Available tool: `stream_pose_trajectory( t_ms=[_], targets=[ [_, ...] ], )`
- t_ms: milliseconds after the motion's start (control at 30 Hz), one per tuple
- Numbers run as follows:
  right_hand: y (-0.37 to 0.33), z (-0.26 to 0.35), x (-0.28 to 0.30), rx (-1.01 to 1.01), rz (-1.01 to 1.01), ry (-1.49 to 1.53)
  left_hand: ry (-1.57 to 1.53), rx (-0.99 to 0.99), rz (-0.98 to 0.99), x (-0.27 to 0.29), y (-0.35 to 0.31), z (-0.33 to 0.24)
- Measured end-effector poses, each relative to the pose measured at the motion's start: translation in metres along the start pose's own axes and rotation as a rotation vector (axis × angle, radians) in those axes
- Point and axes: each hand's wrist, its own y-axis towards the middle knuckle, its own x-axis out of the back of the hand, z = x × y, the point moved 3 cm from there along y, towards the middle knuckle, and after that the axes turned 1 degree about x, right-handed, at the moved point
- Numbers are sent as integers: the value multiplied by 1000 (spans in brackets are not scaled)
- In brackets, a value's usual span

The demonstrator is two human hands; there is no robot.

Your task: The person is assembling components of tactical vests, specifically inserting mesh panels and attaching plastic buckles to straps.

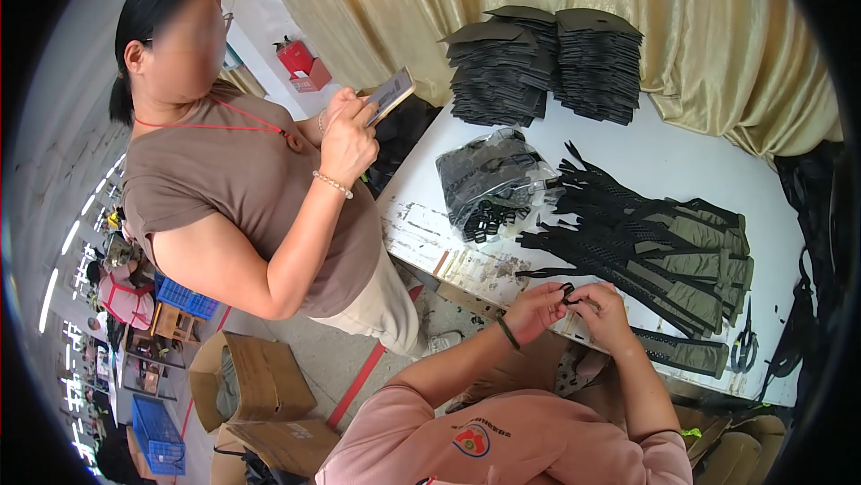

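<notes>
A pink shirt is nearest, low in the frame — and right of the middle I see the left hand and right hand pinching a small black piece, probably light and stiff — best held by its edges.

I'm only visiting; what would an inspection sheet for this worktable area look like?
Surface: white table, worn along its near-left edge.
Job's things: small black piece; fanned green-and-black straps; clear plastic bag of black parts beside them.
Clutter: stacks of dark sheets at the back; apparent scissors at right.
Hands: left hand and right hand both hold the small black piece.
Cables: nothing seen.
Surroundings: beige curtain; standing person with phone; cardboard box on the floor.
</notes>
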Motion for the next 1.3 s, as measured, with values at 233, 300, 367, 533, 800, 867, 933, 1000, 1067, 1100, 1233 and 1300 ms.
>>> stream_pose_trajectory(
  t_ms=[233, 300, 367, 533, 800, 867, 933, 1000, 1067, 1100, 1233, 1300],
  targets=[
    [-5, 26, -4, 196, -95, -296, 223, -93, -21, 7, -1, 5],
    [-7, 29, -4, 174, -142, -335, 325, -157, -98, 1, -4, 6],
    [-9, 31, -1, 217, -182, -277, 388, -221, -90, -6, 0, 7],
    [-12, 18, -5, -195, -14, 357, 547, -348, -151, 2, 9, 3],
    [-6, -3, -5, -404, -87, 441, 503, -395, -175, -11, 6, -9],
    [-7, -7, -5, -410, -96, 405, 548, -429, -179, -14, 4, -9],
    [-6, -7, -7, -408, -109, 402, 605, -457, -153, -16, 1, -11],
    [-7, -5, -10, -409, -131, 389, 735, -501, -130, -21, -5, -13],
    [-10, -7, -10, -412, -135, 404, 860, -516, -139, -24, -8, -11],
    [-14, -11, -10, -435, -143, 434, 852, -532, -90, -24, -9, -7],
    [-19, -5, -4, -503, -117, 511, 854, -502, 12, -19, -8, 1],
    [-20, -10, -2, -508, -68, 543, 870, -492, 39, -18, -10, 1]
  ],
)
